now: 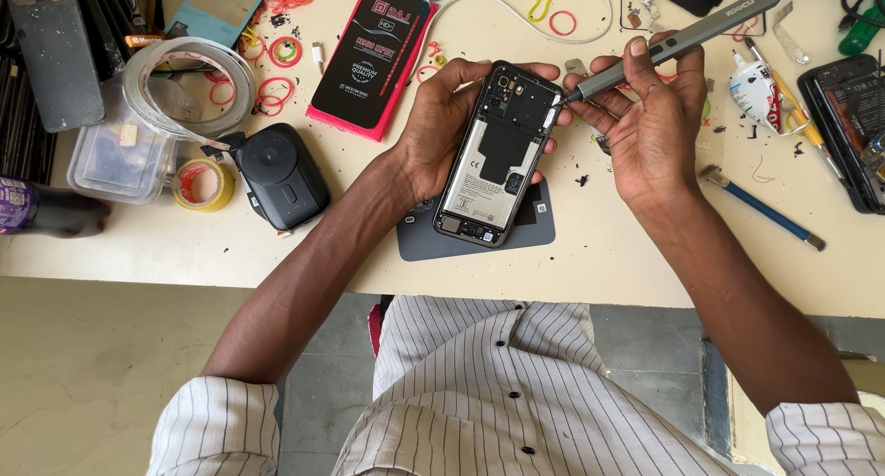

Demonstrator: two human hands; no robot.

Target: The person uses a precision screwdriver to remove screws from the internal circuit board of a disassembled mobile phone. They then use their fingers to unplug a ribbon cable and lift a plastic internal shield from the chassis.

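Observation:
An opened smartphone (pixel 496 158) with its back cover off shows a white battery and black shielding. My left hand (pixel 441 126) grips it from the left side, tilted above a dark grey mat (pixel 544 227). My right hand (pixel 654 126) holds a grey pen-shaped electric screwdriver (pixel 687 38); its tip touches the phone's upper right edge near the camera area.
A black and red package (pixel 373 57) lies behind the phone. To the left sit a black round device (pixel 281 176), tape rolls (pixel 189 84) and a clear box (pixel 115 158). A glue bottle (pixel 754 84), a blue-handled tool (pixel 761 209) and another phone (pixel 853 126) lie right.

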